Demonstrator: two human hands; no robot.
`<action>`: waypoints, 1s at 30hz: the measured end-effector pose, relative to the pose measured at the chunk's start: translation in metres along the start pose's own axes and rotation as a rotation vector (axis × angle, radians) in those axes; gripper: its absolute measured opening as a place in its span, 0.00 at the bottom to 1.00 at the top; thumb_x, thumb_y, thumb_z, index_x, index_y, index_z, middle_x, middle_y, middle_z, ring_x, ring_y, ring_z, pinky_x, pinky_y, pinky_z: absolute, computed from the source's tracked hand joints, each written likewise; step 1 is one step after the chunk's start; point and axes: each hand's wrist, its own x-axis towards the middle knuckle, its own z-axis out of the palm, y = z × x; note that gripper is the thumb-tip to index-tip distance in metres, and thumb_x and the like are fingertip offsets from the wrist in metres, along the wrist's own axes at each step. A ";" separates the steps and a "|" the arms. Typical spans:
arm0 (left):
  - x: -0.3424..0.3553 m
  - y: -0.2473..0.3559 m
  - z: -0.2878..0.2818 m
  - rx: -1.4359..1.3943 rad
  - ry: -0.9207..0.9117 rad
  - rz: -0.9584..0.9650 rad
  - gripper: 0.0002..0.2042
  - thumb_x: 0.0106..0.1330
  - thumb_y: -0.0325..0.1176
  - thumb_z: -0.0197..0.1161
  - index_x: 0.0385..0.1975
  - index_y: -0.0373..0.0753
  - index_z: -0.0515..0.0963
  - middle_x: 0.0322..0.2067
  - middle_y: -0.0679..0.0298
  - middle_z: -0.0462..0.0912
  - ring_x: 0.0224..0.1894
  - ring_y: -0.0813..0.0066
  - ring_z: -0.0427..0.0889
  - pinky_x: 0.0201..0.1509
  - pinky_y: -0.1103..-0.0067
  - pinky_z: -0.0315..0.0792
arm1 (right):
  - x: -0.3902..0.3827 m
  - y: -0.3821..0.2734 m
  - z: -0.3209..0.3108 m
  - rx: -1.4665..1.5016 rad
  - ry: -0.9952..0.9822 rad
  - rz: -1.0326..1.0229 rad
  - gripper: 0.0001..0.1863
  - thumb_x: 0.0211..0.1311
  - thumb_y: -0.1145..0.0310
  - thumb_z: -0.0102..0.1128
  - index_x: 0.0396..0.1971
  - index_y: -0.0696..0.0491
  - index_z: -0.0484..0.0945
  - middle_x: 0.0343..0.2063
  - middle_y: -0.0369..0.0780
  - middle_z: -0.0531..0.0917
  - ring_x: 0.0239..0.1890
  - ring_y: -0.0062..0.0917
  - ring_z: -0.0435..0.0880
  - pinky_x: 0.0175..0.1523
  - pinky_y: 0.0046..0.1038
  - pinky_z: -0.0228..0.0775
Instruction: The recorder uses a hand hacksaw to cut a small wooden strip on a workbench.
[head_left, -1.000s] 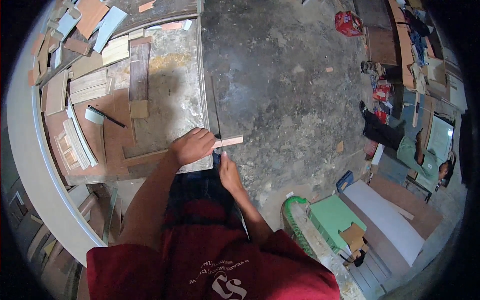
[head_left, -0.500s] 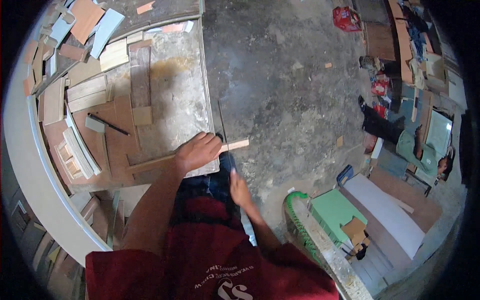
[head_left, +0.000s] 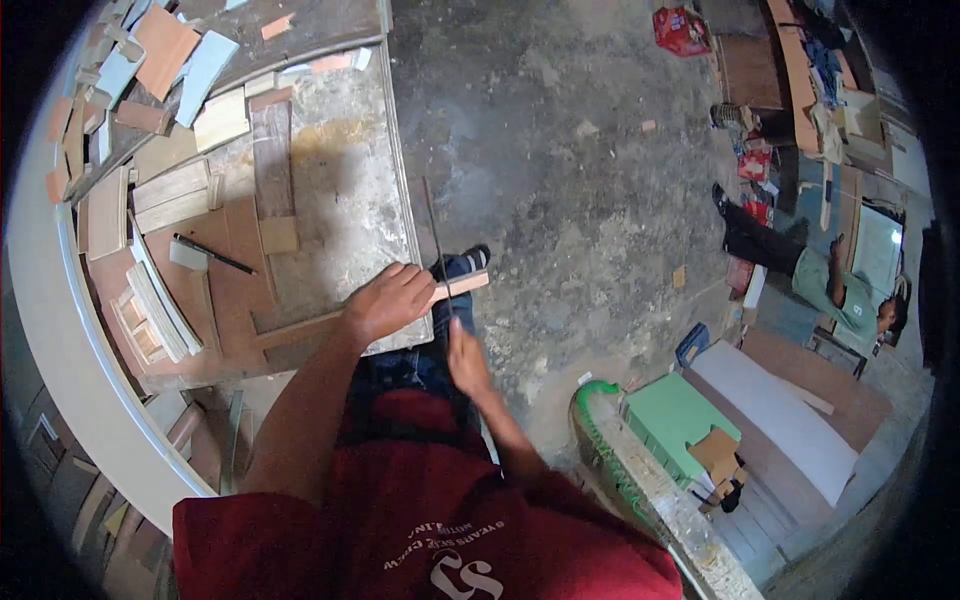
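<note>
My left hand [head_left: 392, 303] is closed over a narrow wooden strip [head_left: 465, 284], pressing it down at the right edge of the workbench [head_left: 335, 230]. The strip's end sticks out past that edge, and its other part runs left across the bench. Below it, my right hand [head_left: 467, 360] grips a handsaw, whose thin dark blade [head_left: 434, 235] appears nearly edge-on and crosses the strip just right of my left hand. Fingers hide most of the saw's handle.
A black pencil [head_left: 215, 254], a curved stack of wood strips [head_left: 150, 315] and several board offcuts [head_left: 160, 50] lie on the bench. My shod foot [head_left: 465, 262] is beneath the strip's end. At right are a green box [head_left: 680, 425] and another person [head_left: 820, 275].
My right hand and the saw have moved up and slightly left along the cut line. My foot now shows beside the bench. The left hand keeps its hold on the strip.
</note>
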 end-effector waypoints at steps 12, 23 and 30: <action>-0.007 0.002 0.005 -0.087 -0.016 -0.012 0.14 0.52 0.38 0.63 0.33 0.37 0.73 0.30 0.62 0.70 0.37 0.67 0.72 0.43 0.73 0.66 | -0.013 0.047 0.014 0.088 -0.028 -0.034 0.26 0.71 0.57 0.32 0.35 0.65 0.73 0.33 0.61 0.76 0.47 0.53 0.69 0.42 0.42 0.67; -0.003 -0.001 0.007 -0.161 0.090 0.049 0.12 0.50 0.34 0.64 0.30 0.35 0.72 0.28 0.60 0.70 0.35 0.62 0.71 0.40 0.71 0.67 | -0.007 0.087 0.020 0.062 -0.011 -0.231 0.25 0.71 0.57 0.32 0.40 0.64 0.72 0.38 0.58 0.76 0.43 0.55 0.72 0.45 0.45 0.65; 0.015 0.031 -0.010 -0.165 0.122 0.048 0.11 0.49 0.36 0.65 0.26 0.39 0.71 0.26 0.60 0.68 0.31 0.63 0.72 0.33 0.71 0.67 | -0.056 0.099 -0.043 -0.057 -0.168 -0.102 0.25 0.70 0.52 0.32 0.38 0.60 0.71 0.36 0.56 0.77 0.42 0.54 0.73 0.48 0.46 0.64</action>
